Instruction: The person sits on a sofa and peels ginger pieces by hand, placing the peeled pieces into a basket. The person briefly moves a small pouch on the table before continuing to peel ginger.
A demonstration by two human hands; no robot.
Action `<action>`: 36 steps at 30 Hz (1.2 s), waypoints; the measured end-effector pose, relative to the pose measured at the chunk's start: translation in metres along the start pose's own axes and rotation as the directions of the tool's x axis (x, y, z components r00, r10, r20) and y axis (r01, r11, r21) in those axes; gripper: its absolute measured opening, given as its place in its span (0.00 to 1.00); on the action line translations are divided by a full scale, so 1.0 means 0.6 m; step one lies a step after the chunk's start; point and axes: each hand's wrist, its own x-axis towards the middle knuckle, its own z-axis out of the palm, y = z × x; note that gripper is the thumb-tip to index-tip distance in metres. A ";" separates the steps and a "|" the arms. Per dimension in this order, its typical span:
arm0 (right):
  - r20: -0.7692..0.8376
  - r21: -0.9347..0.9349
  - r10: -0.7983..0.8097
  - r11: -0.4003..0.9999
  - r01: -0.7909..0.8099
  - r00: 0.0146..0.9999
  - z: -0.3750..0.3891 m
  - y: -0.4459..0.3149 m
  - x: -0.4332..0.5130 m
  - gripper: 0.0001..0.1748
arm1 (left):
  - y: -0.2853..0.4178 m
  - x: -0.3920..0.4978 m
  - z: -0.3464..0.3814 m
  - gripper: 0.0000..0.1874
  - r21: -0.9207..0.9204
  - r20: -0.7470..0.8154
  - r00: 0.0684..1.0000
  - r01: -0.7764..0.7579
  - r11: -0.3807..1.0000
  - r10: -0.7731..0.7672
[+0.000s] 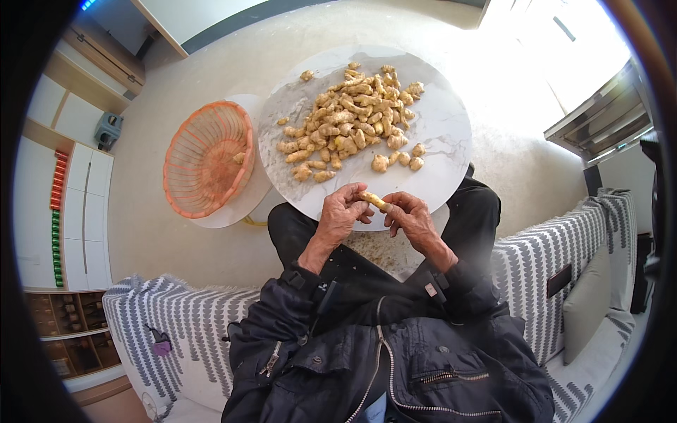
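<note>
Between my two hands is a slim piece of ginger root (374, 200), pale yellow along its middle. My left hand (341, 210) has its fingertips at the far end of the piece. The near end is pinched in the fingers of my right hand (412, 217). Both hands are above the front edge of a round marble-patterned table (444, 124). A large heap of ginger roots (351, 113) covers the middle of that table. Several separate ginger pieces (380, 163) lie in front of the heap on the right.
Left of the table, an orange plastic basket (203, 158) holding a small ginger piece (239, 158) rests on a low white round table (211, 222). A sofa with a patterned cover (550, 232) is around me, bearing a phone (559, 281) and a cushion (587, 304). Crumbs (383, 251) litter the floor.
</note>
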 end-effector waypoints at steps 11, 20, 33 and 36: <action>0.026 -0.039 -0.010 0.999 0.011 1.000 0.021 -0.005 -0.005 0.17 | 0.020 -0.028 -0.004 0.18 -0.008 -0.013 1.000 -0.016 1.000 0.016; -0.006 -0.067 0.006 0.998 -0.007 1.000 0.037 -0.002 -0.009 0.15 | 0.033 -0.037 0.005 0.19 0.084 -0.074 0.997 0.036 0.996 -0.030; -0.034 -0.003 0.043 0.999 -0.043 0.999 0.054 -0.013 -0.017 0.17 | 0.028 -0.040 0.011 0.16 -0.002 -0.109 0.993 -0.043 0.999 0.043; -0.037 0.029 0.069 0.997 -0.068 0.997 0.054 -0.015 -0.019 0.17 | 0.030 -0.041 0.009 0.17 0.062 -0.106 0.993 -0.045 0.997 0.052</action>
